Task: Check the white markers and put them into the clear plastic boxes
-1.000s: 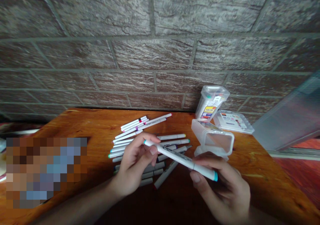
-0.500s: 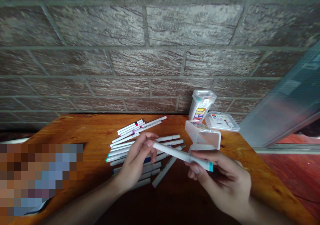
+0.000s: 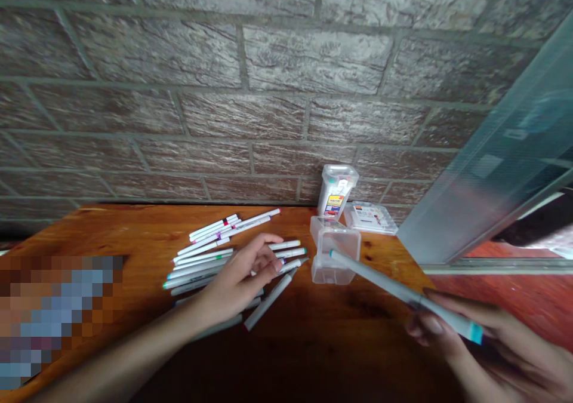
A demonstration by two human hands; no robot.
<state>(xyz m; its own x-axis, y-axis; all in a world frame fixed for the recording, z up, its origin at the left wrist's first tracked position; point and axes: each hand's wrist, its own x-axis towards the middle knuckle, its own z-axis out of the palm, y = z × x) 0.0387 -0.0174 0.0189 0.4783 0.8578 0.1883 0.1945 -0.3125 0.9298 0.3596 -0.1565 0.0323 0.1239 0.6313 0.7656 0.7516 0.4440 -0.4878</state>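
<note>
In my right hand [image 3: 483, 343], at the lower right, a white marker [image 3: 380, 280] with turquoise ends is pinched between thumb and fingers. It slants up to the left, its far end overlapping my view of an open clear plastic case [image 3: 335, 274]. My left hand [image 3: 250, 271] hovers over or rests on a spread of white markers [image 3: 197, 271], its fingers loosely curved and the thumb apart from the forefinger. I see nothing held in it. Part of the spread is hidden under that hand. A grey-white marker [image 3: 268, 301] lies at a slant just right of it.
Behind the open case stands a clear container [image 3: 338, 191] with a yellow label, and a flat clear box [image 3: 370, 218] lies beside it. A brick wall [image 3: 215, 110] borders the wooden table [image 3: 313, 337] at the back. A translucent panel [image 3: 470, 164] rises on the right. The left corner is pixelated.
My left hand has let go of the turquoise-ended marker's far end and is now over the spread. My right hand has carried that marker right and down. The whole view has shifted.
</note>
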